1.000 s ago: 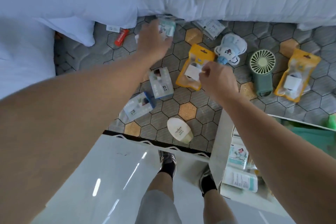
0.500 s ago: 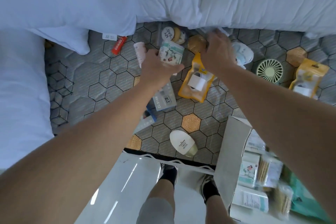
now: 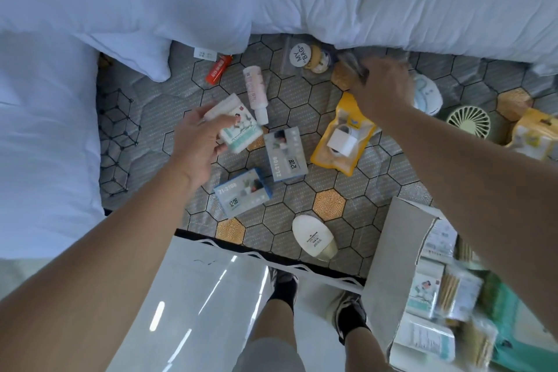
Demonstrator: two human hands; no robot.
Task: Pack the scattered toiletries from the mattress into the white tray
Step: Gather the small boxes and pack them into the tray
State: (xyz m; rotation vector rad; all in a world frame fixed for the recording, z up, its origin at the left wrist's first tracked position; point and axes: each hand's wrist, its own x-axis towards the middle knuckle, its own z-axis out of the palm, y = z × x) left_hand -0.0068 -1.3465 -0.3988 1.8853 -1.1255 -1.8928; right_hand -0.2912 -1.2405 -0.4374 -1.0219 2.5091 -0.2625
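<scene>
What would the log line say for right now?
left hand: holds teal box over mattress | right hand: grips clear packet by pillow | tray: partly filled

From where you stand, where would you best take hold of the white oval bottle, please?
I'd come from above and pinch the white oval bottle across its narrower width, mid-body: it lies flat on the mattress, broad face up, nothing touching it.

Soft, even, cool daylight; faint shadows. Streaked glare on glossy floor [image 3: 187, 305]. Motion smear inside white tray [image 3: 389, 251]. Bowed wide-angle edges.
</scene>
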